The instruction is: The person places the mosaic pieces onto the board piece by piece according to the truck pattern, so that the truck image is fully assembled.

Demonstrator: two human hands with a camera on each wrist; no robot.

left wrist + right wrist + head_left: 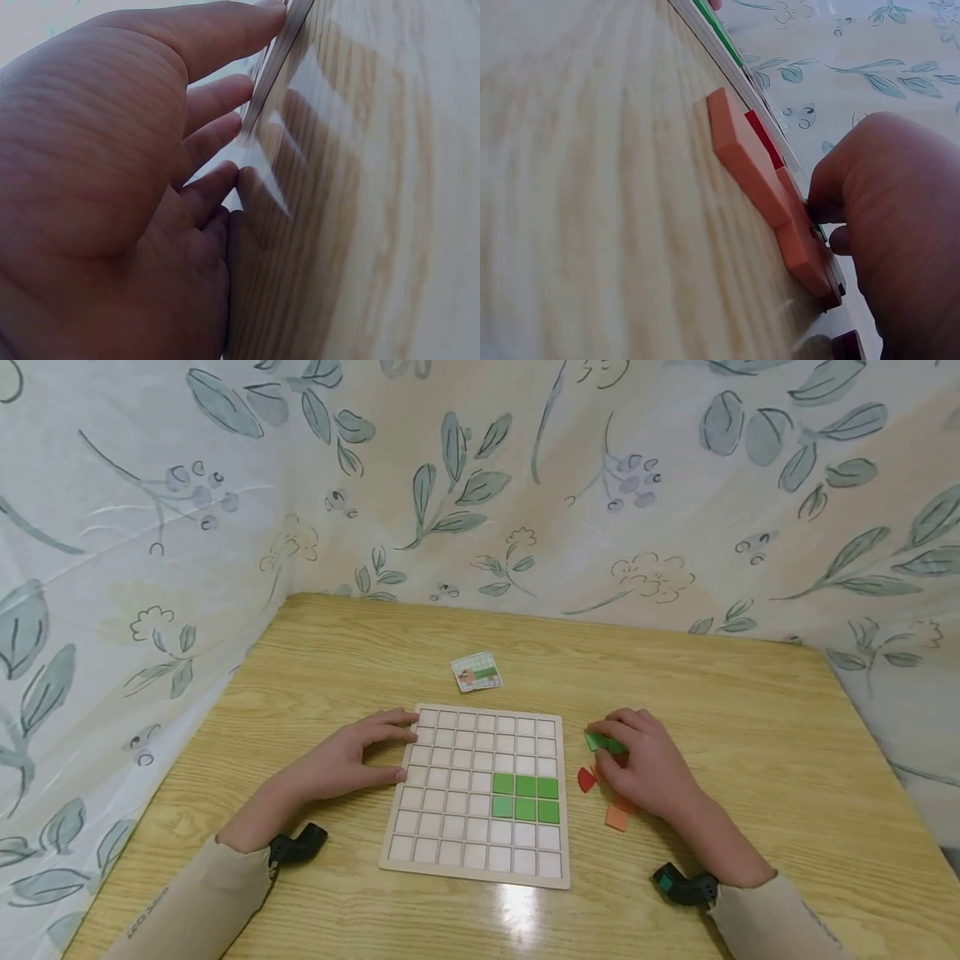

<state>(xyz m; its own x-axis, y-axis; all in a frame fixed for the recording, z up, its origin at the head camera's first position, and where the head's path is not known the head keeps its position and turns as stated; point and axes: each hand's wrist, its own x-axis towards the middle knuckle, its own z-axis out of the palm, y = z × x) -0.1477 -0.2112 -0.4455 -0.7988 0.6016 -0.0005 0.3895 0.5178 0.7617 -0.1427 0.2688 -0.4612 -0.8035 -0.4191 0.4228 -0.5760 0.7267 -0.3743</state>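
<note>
A pale wooden grid board (435, 852) lies on the table, with several green square tiles (526, 786) in cells at its right side. My left hand (341, 758) rests beside the board, its extended fingers and thumb touching the left edge; in the left wrist view the thumb (232, 34) meets that edge. Over a small pile right of the board, my right hand (648, 764) has bent fingers and pinches a green tile (595, 741). Around it lie a red quarter-round piece (587, 780) and orange tiles (617, 817); the hand hides part of the pile.
A small picture card (477, 672) with a coloured grid design lies behind the board. The wood-grain table (360, 643) is bordered at the back and left by a leaf-patterned cloth (465, 552).
</note>
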